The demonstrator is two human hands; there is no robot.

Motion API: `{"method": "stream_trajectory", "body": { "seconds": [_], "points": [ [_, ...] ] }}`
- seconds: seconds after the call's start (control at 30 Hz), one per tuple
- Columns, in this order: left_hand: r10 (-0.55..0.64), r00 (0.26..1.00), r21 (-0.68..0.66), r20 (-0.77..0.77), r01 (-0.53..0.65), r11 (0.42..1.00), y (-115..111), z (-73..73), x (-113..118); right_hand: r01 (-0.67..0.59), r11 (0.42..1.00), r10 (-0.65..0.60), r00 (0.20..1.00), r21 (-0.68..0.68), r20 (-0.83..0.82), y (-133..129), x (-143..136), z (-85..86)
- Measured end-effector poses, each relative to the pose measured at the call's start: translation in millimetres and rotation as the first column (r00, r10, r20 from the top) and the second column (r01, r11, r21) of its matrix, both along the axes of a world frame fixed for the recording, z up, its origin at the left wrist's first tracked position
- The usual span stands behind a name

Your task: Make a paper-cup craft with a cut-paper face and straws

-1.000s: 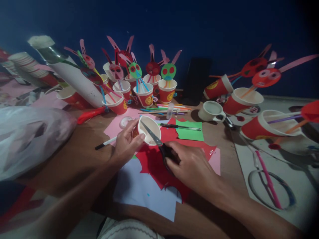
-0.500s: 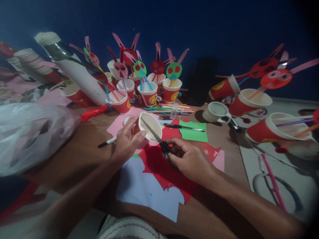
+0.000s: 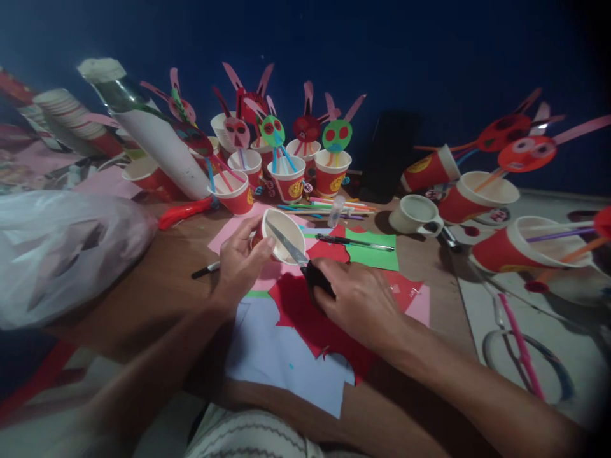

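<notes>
My left hand [image 3: 241,257] is wrapped round a red paper cup [image 3: 292,230], tilted so that its white inside faces me. My right hand [image 3: 356,299] grips the black handles of a pair of scissors [image 3: 286,244]. The scissors' blades reach over the rim into the cup, and the tip lies against its inner wall near my left thumb. Whether the tip pierces the wall I cannot tell. Under both hands are a torn red paper sheet [image 3: 305,318], a pale blue sheet [image 3: 281,369] and a pink sheet [image 3: 224,229].
Several red cups with paper animal heads on straws, one with a green head [image 3: 337,135], stand at the back. A mug [image 3: 414,215] sits right of a pen [image 3: 356,242] on green paper [image 3: 372,257]. A plastic bag [image 3: 71,254] lies left, below a wrapped bottle [image 3: 147,140].
My right hand has turned, its knuckles now covering more of the scissors' handles. The cup has tilted slightly in my left hand, and the whole view has shifted a little.
</notes>
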State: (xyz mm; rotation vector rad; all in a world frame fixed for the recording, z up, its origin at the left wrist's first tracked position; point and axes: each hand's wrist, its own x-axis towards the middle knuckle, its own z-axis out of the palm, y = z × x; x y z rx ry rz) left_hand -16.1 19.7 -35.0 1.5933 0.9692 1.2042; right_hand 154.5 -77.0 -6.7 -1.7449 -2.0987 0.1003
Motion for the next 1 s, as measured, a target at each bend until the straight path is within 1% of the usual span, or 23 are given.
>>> {"method": "stream_trajectory", "body": {
  "seconds": [0.07,0.1,0.13,0.17,0.23,0.27,0.3,0.33,0.37,0.4,0.43,0.47,0.5,0.53,0.6,0.63,0.67,0.7,0.77,0.83,0.9,0.97,1.0],
  "points": [
    [0.001,1.000,0.001,0.029,-0.001,1.000,-0.4,-0.2,-0.6,-0.014,0.992,-0.025,0.953,-0.128,-0.302,3.7,1.7,-2.5],
    [0.001,0.999,0.005,0.040,-0.002,1.000,-0.3,-0.2,-0.9,-0.037,0.978,-0.067,0.876,-0.204,-0.478,5.7,1.9,-4.1],
    [0.001,0.999,0.012,0.050,-0.002,1.000,0.0,-0.2,-1.1,-0.075,0.956,-0.130,0.757,-0.283,-0.640,7.8,1.6,-5.7],
    [-0.001,0.998,0.021,0.057,0.000,1.000,0.6,-0.2,-1.3,-0.124,0.926,-0.215,0.606,-0.357,-0.766,9.9,0.7,-7.4],
    [-0.006,0.998,0.023,0.067,0.005,1.000,2.3,-0.6,-1.9,-0.245,0.859,-0.374,0.298,-0.450,-0.878,13.8,-2.0,-10.7],
    [-0.007,0.997,0.019,0.071,0.005,1.000,3.4,-1.2,-2.3,-0.302,0.835,-0.421,0.185,-0.459,-0.888,15.4,-3.6,-12.3],
    [-0.007,0.997,0.010,0.074,0.006,1.000,4.4,-1.9,-2.8,-0.349,0.822,-0.442,0.107,-0.450,-0.890,16.9,-5.0,-14.0],
    [-0.008,0.997,0.001,0.076,0.008,1.000,5.5,-2.7,-3.4,-0.383,0.816,-0.445,0.060,-0.433,-0.893,18.1,-6.1,-15.6],
    [-0.012,0.997,-0.008,0.075,0.013,1.000,6.4,-3.6,-3.9,-0.405,0.812,-0.443,0.043,-0.421,-0.896,19.1,-7.0,-17.0],
    [-0.012,0.997,-0.009,0.075,0.012,1.000,7.2,-4.4,-4.4,-0.411,0.810,-0.435,0.056,-0.418,-0.899,19.8,-7.5,-18.1],
    [-0.007,0.997,-0.002,0.072,0.007,1.000,7.9,-5.1,-4.8,-0.394,0.815,-0.419,0.102,-0.424,-0.902,20.1,-7.8,-18.7],
    [0.005,0.998,0.007,0.067,-0.006,1.000,8.3,-5.7,-5.1,-0.350,0.832,-0.388,0.189,-0.431,-0.902,20.1,-8.0,-18.7],
    [0.021,0.998,0.019,0.055,-0.022,1.000,8.7,-6.0,-5.2,-0.281,0.859,-0.337,0.317,-0.428,-0.886,19.6,-8.1,-18.1],
    [0.037,0.999,0.032,0.041,-0.038,0.999,8.8,-6.1,-5.2,-0.196,0.893,-0.273,0.478,-0.405,-0.835,18.6,-8.1,-17.0],
    [0.050,0.999,0.055,0.002,-0.050,0.997,8.6,-5.9,-4.7,-0.045,0.958,-0.141,0.787,-0.284,-0.601,15.3,-8.3,-14.0],
    [0.048,0.999,0.069,-0.021,-0.047,0.997,8.3,-5.6,-4.3,0.001,0.979,-0.094,0.891,-0.206,-0.444,13.2,-8.5,-12.7],
    [0.044,0.998,0.087,-0.042,-0.040,0.995,7.8,-5.3,-3.9,0.028,0.991,-0.067,0.953,-0.132,-0.294,10.8,-8.8,-11.7],
    [0.041,0.997,0.107,-0.061,-0.034,0.994,7.2,-4.9,-3.4,0.039,0.997,-0.049,0.985,-0.068,-0.168,8.5,-9.1,-11.2],
    [0.042,0.995,0.136,-0.088,-0.030,0.990,5.8,-4.4,-2.6,0.029,0.999,-0.029,1.000,0.020,0.000,4.7,-9.8,-11.5],
    [0.041,0.995,0.139,-0.094,-0.028,0.990,4.5,-4.6,-2.1,0.018,0.999,-0.020,0.999,0.045,0.049,2.7,-10.0,-13.2],
    [0.036,0.996,0.135,-0.085,-0.025,0.990,3.8,-5.6,-2.2,0.024,1.000,-0.024,0.999,0.010,-0.026,3.2,-9.2,-15.8],
    [0.038,0.996,0.133,-0.082,-0.027,0.991,3.7,-7.4,-2.9,0.029,0.995,-0.051,0.972,-0.101,-0.227,5.7,-8.0,-19.4],
    [0.040,0.996,0.129,-0.081,-0.029,0.991,3.8,-8.5,-3.4,0.018,0.984,-0.082,0.925,-0.175,-0.371,7.5,-7.6,-21.4]
  ]
}}
